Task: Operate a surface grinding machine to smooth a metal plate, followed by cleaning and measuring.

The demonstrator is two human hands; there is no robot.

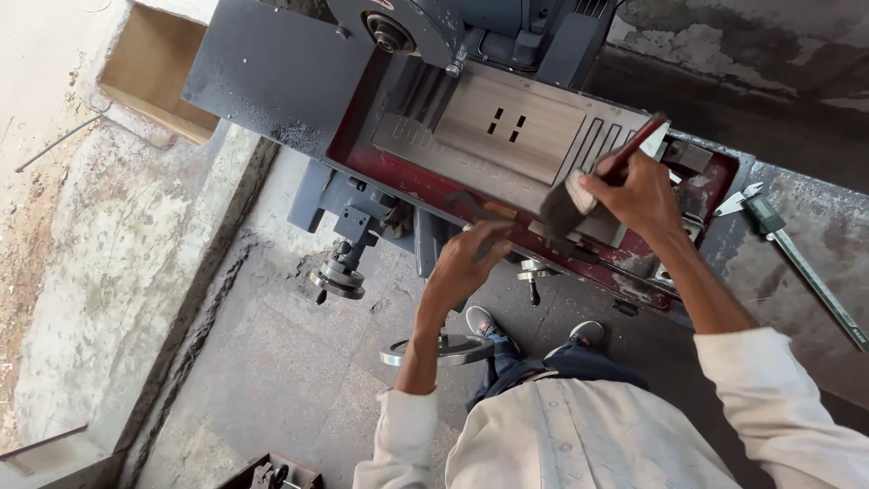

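I see the right hand [638, 192] closed around the red handle of a paintbrush [579, 195], bristles down at the near edge of the grey metal plate [520, 122]. That slotted plate lies flat on the red machine table [398, 177]. The left hand [471, 258] sits just below the table's front edge, fingers curled; motion blur hides what it grips, so I cannot tell. A digital caliper [787, 244] rests on the tabletop [815, 195] to the right. Handwheel [448, 349] sits below the left forearm.
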